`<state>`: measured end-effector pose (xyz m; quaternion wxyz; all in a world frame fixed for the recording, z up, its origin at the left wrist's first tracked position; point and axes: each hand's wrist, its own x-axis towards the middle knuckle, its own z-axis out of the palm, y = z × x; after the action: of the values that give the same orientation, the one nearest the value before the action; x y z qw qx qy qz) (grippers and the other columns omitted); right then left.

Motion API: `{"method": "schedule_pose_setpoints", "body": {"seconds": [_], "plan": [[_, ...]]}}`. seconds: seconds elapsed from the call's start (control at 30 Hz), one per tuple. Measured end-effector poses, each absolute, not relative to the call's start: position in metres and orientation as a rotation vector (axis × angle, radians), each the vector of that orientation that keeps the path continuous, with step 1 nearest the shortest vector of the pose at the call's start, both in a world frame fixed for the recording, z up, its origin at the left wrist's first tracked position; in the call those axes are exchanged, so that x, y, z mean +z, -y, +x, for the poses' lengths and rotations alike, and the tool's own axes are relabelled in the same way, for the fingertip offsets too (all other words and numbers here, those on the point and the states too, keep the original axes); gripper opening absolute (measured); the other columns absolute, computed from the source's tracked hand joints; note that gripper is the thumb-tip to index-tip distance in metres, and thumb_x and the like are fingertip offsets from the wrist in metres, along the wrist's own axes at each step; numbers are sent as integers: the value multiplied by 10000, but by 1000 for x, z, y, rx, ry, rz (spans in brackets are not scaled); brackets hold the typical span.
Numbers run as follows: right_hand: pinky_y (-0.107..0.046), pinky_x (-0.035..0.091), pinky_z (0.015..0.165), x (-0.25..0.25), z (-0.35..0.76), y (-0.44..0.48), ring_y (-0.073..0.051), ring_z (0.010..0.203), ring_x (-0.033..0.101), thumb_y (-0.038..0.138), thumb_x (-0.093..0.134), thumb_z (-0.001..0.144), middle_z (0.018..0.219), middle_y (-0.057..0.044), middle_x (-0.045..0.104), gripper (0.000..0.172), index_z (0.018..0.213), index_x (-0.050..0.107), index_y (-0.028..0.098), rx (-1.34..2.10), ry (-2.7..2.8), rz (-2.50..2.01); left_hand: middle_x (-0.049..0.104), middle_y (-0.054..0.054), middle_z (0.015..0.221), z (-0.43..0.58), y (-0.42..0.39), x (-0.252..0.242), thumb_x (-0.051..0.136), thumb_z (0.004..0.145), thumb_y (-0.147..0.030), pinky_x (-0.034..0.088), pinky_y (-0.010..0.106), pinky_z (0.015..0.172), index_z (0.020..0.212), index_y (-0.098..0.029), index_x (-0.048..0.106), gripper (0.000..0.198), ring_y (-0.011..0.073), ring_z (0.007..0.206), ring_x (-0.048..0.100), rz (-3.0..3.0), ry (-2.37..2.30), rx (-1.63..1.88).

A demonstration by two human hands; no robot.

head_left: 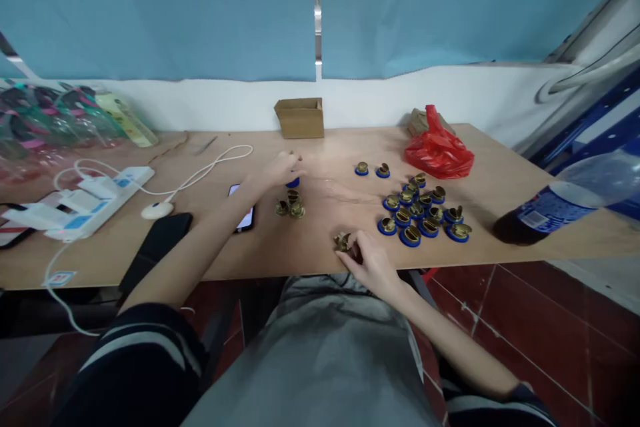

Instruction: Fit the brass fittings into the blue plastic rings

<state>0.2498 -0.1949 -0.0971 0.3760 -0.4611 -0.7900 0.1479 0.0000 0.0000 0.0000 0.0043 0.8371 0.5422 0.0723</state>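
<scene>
Near the table's front edge, my right hand [374, 265] is closed, its thumb and fingers pinching a brass-coloured metal piece [342, 241]. My left hand [281, 169] is stretched out over the table, slightly blurred; its grip does not show clearly. Just under its fingers is a blue round base [293, 182], partly hidden by the hand. A small cluster of loose brass-coloured pieces [290, 204] lies between my two hands. To the right of my right hand, several brass-coloured pieces on blue round bases [411, 235] stand grouped, with two more behind them [383, 170].
A phone [245, 217] lies partly under my left forearm, with a black phone-like slab [160, 243] and a power strip [100, 203] farther left. A cardboard box [301, 118] stands at the wall. A red bag [440, 150] and cola bottle [555, 210] are on the right.
</scene>
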Motion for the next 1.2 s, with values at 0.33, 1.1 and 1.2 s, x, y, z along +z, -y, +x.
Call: {"method": "schedule_pose_setpoints", "body": {"seconds": [0.33,1.1,1.2], "plan": [[-256,423,575,-77,248,212,-135,601,492,325,659,939,714,43,503,231,860,457,243,594,1857,-1063,703,87,1325,46,197,-18,571,985,-386,536,393,1033,1378,-245,537,419,249,1210,677,2197,-1131,785],[-404,573,897,-85,242,221,-249,1033,659,151,515,1001,1127,-112,660,321,1313,536,226,337,2094,-863,745,85,1173,48,208,-70,749,820,-302,593,400,1013,1189,-227,637,393,229,1096,730,1450,-969,1122],[-463,572,937,-87,242,221,-283,1091,647,134,485,999,1199,-146,651,447,1439,486,213,189,2172,-869,742,82,1167,47,206,-72,751,821,-306,602,394,1003,1185,-227,631,391,225,1099,728,1428,-994,1151]]}}
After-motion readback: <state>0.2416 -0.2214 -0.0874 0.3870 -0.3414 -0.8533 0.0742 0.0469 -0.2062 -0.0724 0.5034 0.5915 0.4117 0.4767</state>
